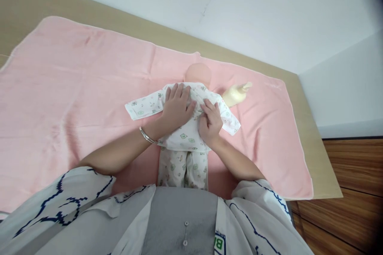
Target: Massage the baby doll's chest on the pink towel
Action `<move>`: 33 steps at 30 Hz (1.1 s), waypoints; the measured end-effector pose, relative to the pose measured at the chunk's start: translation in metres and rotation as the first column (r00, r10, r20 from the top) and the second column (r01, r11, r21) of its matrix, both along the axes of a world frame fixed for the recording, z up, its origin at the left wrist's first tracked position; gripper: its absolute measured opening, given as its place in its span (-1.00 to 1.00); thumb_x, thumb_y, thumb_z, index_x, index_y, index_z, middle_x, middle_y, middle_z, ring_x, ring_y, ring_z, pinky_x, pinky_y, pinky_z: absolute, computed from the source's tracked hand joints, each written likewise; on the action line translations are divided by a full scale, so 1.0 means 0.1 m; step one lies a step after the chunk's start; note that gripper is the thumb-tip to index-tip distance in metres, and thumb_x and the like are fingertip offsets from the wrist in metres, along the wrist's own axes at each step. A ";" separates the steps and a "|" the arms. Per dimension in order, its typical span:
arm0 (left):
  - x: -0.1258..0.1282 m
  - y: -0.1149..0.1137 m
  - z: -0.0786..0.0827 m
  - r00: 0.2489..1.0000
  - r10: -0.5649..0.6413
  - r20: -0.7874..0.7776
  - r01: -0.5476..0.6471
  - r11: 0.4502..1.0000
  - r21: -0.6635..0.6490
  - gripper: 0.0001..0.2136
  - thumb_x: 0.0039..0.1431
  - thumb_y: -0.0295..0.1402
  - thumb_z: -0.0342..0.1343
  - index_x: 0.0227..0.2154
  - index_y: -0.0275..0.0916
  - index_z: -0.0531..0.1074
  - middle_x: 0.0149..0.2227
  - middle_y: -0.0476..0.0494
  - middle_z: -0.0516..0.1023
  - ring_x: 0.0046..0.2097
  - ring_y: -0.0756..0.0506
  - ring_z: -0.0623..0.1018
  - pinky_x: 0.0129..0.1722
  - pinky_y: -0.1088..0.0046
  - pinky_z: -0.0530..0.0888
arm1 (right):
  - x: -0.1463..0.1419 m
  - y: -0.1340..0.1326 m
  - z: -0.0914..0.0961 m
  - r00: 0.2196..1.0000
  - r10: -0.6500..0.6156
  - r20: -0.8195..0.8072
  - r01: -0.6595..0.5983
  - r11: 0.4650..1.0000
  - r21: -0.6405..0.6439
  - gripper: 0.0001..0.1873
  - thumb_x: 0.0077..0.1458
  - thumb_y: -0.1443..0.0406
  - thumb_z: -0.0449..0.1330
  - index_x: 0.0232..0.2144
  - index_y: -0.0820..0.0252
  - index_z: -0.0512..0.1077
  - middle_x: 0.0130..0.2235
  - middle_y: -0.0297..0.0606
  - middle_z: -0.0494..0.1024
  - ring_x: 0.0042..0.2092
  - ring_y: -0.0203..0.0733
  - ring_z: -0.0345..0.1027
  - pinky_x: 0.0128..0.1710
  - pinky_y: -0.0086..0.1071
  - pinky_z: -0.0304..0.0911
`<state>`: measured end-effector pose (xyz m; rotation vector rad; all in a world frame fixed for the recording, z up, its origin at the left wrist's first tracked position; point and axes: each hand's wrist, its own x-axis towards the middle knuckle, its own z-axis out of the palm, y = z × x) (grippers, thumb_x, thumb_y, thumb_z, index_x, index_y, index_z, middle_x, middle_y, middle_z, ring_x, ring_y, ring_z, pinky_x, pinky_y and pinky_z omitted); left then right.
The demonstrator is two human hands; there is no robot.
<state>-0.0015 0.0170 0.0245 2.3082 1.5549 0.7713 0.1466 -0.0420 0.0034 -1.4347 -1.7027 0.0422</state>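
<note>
A baby doll, its peach head (198, 73) showing at the top, lies on a pink blanket. Over its torso is a white baby shirt (183, 137) with a small animal and leaf print, sleeves spread to both sides. Matching baby trousers (173, 168) cover its legs. My left hand (177, 107) rests flat on the chest of the shirt, fingers stretched out. Just right of it, my right hand (211, 121) has curled fingers at the front of the shirt, seemingly pinching the cloth. A cream doll arm (235, 95) sticks out bare beside the right sleeve.
The pink blanket (98, 71) spreads over a light wooden table (315, 155), with some creases in it. A white wall (254, 12) stands along the table's back edge. Brown wooden boards (356, 203) show at the lower right, beyond the table's edge.
</note>
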 end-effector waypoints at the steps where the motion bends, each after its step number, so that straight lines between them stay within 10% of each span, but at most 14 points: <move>1: 0.02 -0.06 0.01 1.000 -0.004 -0.016 0.004 1.000 0.016 -0.45 0.38 -0.18 -0.13 0.30 -0.44 0.21 0.38 -0.47 0.22 0.44 -0.41 0.12 0.42 -0.13 0.05 | 0.02 0.03 -0.01 1.000 0.000 -0.007 0.000 1.000 0.017 -0.50 0.27 0.33 -0.15 0.02 0.18 0.52 0.14 -0.06 0.56 0.26 -0.09 0.38 0.41 0.13 0.03; 8: 0.09 -0.40 0.08 0.996 -0.085 -0.023 0.085 0.996 0.016 -0.50 0.36 -0.32 -0.09 0.29 -0.42 0.22 0.40 -0.51 0.16 0.46 -0.43 0.07 0.39 -0.17 0.09 | 0.18 0.30 0.02 0.993 -0.095 -0.077 0.090 0.994 -0.064 -0.47 0.29 0.25 -0.15 0.14 0.19 0.46 0.25 -0.06 0.45 0.33 -0.02 0.27 0.37 0.16 0.13; 18: -0.08 0.11 0.09 1.000 -0.008 0.027 0.011 0.997 -0.081 -0.44 0.37 -0.13 -0.07 0.29 -0.40 0.25 0.36 -0.43 0.26 0.43 -0.42 0.15 0.40 -0.10 0.13 | -0.04 0.00 0.08 0.996 0.020 0.082 -0.011 0.994 -0.109 -0.49 0.26 0.32 -0.11 0.10 0.14 0.50 0.21 -0.12 0.50 0.34 -0.07 0.26 0.35 0.08 0.21; 26: 0.09 -0.41 0.10 0.987 -0.082 -0.140 0.100 0.987 0.128 -0.52 0.40 -0.32 -0.17 0.28 -0.41 0.28 0.34 -0.53 0.27 0.40 -0.45 0.21 0.40 -0.28 -0.11 | 0.18 0.36 0.17 0.985 0.062 0.162 -0.020 0.968 -0.251 -0.47 0.25 0.32 -0.11 0.19 0.25 0.38 0.36 -0.07 0.30 0.47 0.02 -0.04 0.45 0.25 -0.21; 33: -0.07 0.02 0.03 0.994 -0.108 0.027 0.107 0.994 0.021 -0.47 0.30 -0.19 -0.01 0.25 -0.33 0.27 0.37 -0.44 0.23 0.43 -0.38 0.15 0.41 -0.12 0.08 | -0.01 0.08 0.31 0.962 0.104 0.253 -0.001 0.927 -0.376 -0.43 0.34 0.26 -0.12 0.30 0.38 0.25 0.38 0.06 0.25 0.47 0.09 -0.06 0.45 0.16 -0.04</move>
